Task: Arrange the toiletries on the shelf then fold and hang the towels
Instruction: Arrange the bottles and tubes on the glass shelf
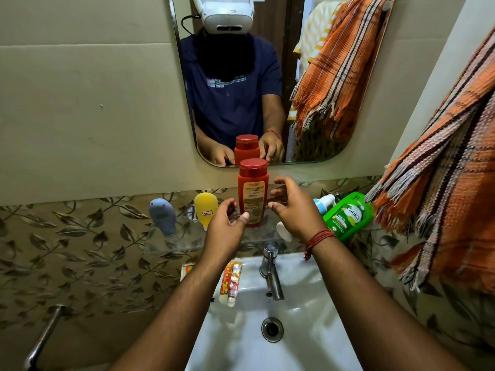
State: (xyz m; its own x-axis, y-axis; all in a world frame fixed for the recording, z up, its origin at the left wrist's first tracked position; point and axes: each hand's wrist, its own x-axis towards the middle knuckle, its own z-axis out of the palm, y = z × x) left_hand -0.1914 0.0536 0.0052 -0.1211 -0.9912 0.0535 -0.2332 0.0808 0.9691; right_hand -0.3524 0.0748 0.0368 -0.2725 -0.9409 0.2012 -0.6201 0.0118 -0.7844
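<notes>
Nearest, two toothpaste tubes [231,283] are lying side by side on the rim of the white sink [300,330], left of the tap [272,271]. Above them, both hands are hovering at the glass shelf [171,243]. The left hand [227,226] is sitting just in front of the red bottle [253,192], fingers loosely curled, thumb tip seemingly just brushing its base, though contact is hard to judge. The right hand [293,210] is spreading open just right of it, apart. The bottle is standing upright, red-capped, with a pale back label. Five containers are showing on the shelf: grey tube [162,216], yellow tube [206,210], red bottle, green bottle [348,216] tilting, and a white pump bottle [325,202]. One orange striped towel [450,183] is hanging at right.
</notes>
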